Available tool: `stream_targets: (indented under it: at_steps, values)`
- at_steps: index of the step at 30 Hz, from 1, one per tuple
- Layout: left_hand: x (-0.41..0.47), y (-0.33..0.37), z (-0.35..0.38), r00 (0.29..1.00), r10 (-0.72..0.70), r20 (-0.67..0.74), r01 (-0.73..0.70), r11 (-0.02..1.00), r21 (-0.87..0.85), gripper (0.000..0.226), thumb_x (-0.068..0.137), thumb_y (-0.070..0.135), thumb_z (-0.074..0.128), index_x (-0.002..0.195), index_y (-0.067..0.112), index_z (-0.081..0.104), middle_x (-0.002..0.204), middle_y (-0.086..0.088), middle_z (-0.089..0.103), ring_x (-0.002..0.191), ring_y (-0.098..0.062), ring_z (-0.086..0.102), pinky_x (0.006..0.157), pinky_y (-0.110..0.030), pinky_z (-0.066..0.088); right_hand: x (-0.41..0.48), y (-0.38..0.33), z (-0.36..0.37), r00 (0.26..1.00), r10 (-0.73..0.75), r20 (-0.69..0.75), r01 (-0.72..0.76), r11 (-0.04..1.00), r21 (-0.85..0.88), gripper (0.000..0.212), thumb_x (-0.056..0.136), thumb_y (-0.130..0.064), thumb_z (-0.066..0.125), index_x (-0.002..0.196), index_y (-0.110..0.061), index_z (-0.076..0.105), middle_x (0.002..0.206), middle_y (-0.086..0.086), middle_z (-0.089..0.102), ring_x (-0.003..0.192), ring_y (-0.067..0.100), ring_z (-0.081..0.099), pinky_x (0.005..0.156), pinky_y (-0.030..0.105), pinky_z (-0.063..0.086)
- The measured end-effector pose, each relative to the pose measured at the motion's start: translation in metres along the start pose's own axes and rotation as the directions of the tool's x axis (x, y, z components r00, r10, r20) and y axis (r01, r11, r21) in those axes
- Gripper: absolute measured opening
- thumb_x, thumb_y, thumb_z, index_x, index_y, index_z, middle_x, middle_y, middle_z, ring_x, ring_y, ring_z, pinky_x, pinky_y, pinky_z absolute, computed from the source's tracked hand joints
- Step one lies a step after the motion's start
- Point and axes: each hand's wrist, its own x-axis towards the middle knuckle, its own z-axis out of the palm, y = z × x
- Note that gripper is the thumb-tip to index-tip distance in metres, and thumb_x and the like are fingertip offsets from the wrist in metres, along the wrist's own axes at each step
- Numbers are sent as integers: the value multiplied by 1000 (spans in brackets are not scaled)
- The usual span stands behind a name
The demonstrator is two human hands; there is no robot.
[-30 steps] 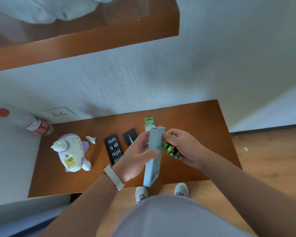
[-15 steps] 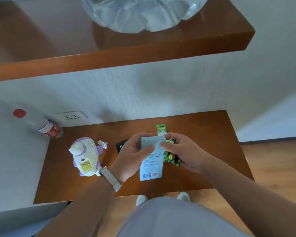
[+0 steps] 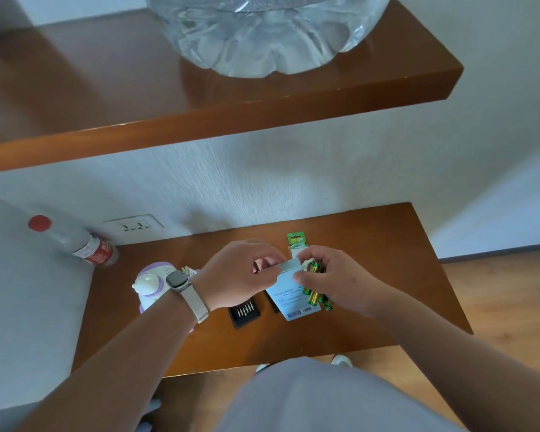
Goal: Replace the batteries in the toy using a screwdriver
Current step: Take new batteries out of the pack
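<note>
Since the earlier frame the pale blue box (image 3: 290, 294) has been tipped flatter, its top flap pinched between the left hand (image 3: 240, 275) and right hand (image 3: 334, 282). Three or four green batteries (image 3: 316, 291), count unclear, are also clasped in the right hand, touching the box's right side. Left of the box, one purple-white toy (image 3: 152, 283) is half hidden by the left wrist, and one bit case (image 3: 243, 313) is partly covered on the desk (image 3: 371, 275).

Home room, wooden wall shelves (image 3: 387, 244), wall socket (image 3: 133, 226), wood floor (image 3: 512, 307), water jug (image 3: 262, 32)
</note>
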Motion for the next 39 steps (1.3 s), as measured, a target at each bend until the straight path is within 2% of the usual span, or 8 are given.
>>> stream_targets:
  at_steps: [4,8,11,14,23,30,35,39]
  values:
    - [3,2,1,998,58,15,-59,994,92,24,91,35,57,108,34,74,89,17,66,79,-6,60,71,-35,55,0,3,-2,1000,-7,7,8,999,-54,12,91,-43,63,101,-37,59,113,-7,69,93,19,71,72,39,63]
    - [4,5,5,981,192,-1,-186,952,242,32,88,36,49,106,29,75,82,11,67,70,-10,59,60,-36,54,0,5,-5,1000,-16,2,16,997,-77,11,90,-44,62,100,-40,60,107,-5,71,92,16,71,72,40,63]
    - [7,5,11,944,329,15,-310,872,377,36,88,33,44,107,23,74,75,9,66,62,-12,56,48,-27,48,-2,7,-8,1000,-16,2,16,996,-93,11,91,-43,62,101,-38,61,103,-6,72,89,13,72,74,38,63]
    - [10,6,17,913,408,32,-382,823,420,30,86,25,46,100,18,72,67,9,60,55,-12,52,46,-24,45,-4,8,-12,1000,-24,8,24,994,-105,10,91,-42,61,100,-37,61,102,-6,72,87,13,73,74,38,63]
    - [14,4,29,870,494,3,-450,791,415,23,85,19,48,106,19,57,67,4,62,54,-16,55,43,-28,49,-6,11,-21,1000,-25,14,26,996,-90,9,93,-39,60,99,-33,62,99,-8,72,85,10,73,73,35,63]
    - [19,1,40,882,463,-81,-399,828,394,24,90,14,44,112,19,51,69,1,65,53,-18,55,44,-29,46,-5,15,-26,1000,7,21,-5,997,-77,11,92,-40,61,100,-31,62,102,-8,72,85,14,73,74,39,62]
    - [18,-2,41,907,307,-289,-265,948,174,32,95,16,43,122,25,58,85,5,70,64,-12,63,51,-33,54,-4,17,-25,999,19,34,-17,998,-55,12,93,-40,61,102,-33,60,106,-8,71,88,17,72,74,38,63]
    - [12,0,42,859,393,-329,-347,918,190,20,102,21,49,115,20,65,107,1,64,74,-11,62,53,-31,53,-4,15,-30,1000,6,21,-7,999,32,13,92,-38,62,100,-28,63,101,-4,75,86,17,74,76,42,62]
